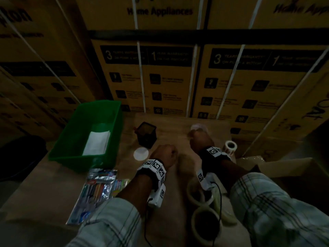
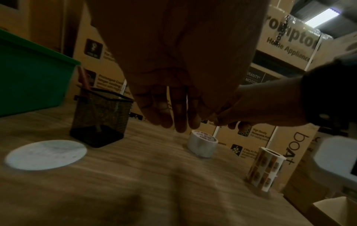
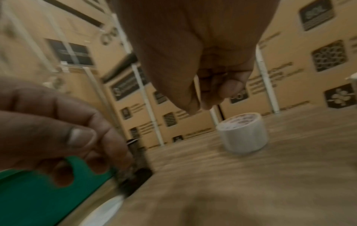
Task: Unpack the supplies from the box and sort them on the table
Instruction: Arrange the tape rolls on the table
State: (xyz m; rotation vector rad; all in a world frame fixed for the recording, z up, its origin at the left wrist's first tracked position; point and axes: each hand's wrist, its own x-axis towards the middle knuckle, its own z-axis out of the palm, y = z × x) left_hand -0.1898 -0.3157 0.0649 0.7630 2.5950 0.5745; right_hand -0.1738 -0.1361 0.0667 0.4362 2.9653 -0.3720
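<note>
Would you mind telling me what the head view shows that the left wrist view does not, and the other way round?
Only the head view shows the pen packets near the table's front edge, the big tape rings under the right forearm, and the white paper inside the green bin.

Only the left wrist view shows the pencils standing in the mesh holder and the printed stickers on the label roll.

Both show the green bin, mesh holder, white disc, clear tape roll, label roll and both hands: left, right.
</note>
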